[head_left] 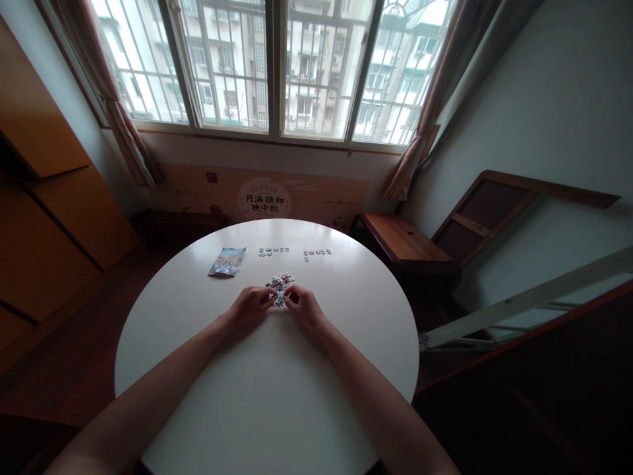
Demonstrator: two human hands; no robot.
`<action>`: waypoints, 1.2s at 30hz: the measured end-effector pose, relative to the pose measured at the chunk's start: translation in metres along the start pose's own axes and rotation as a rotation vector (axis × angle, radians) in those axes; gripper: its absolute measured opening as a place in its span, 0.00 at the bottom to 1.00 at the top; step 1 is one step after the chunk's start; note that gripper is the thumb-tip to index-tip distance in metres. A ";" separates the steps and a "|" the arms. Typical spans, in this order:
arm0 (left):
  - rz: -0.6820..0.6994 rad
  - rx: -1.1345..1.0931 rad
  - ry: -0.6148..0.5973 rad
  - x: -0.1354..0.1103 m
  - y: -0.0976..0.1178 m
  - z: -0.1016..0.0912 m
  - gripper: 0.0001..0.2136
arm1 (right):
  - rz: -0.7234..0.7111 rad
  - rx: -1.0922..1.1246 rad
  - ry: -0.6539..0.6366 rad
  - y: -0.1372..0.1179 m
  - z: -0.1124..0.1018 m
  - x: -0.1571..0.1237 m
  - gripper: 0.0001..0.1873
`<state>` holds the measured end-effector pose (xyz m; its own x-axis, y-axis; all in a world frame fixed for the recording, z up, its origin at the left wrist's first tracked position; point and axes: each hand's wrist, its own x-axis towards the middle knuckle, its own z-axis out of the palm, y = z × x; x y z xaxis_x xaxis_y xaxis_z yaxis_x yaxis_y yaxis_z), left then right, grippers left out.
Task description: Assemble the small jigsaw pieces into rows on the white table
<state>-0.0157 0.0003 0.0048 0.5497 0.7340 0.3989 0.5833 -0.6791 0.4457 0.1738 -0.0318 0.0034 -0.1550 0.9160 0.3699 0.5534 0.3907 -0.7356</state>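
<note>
A small heap of jigsaw puzzle pieces (pixel 280 280) lies on the round white table (pixel 247 396), some face up in blue and red, others pale. My left hand (pixel 253 301) is at the heap's near left side, thumb and fingers pinched at a puzzle piece. Opposite it, my right hand (pixel 304 305) has its thumb and forefinger closed at another piece. The fingertips partly cover these small pieces, so their shapes are unclear. Between the two hands, a few bluish pieces (pixel 279 302) show on the table.
Beyond the heap are two groups of spaced pieces, a left group (pixel 268 251) and a right group (pixel 317 253). A colourful printed packet (pixel 227 262) lies to the left. A wooden bench (pixel 395 236) stands past the table's far right edge, under the barred window (pixel 316 72).
</note>
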 end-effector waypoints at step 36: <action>-0.003 -0.022 0.007 0.000 0.001 0.000 0.12 | 0.023 -0.005 -0.010 -0.001 0.000 0.000 0.06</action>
<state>-0.0153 -0.0001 0.0052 0.5436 0.7364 0.4028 0.5720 -0.6762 0.4643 0.1734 -0.0320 0.0037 -0.1500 0.9258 0.3469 0.5608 0.3687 -0.7414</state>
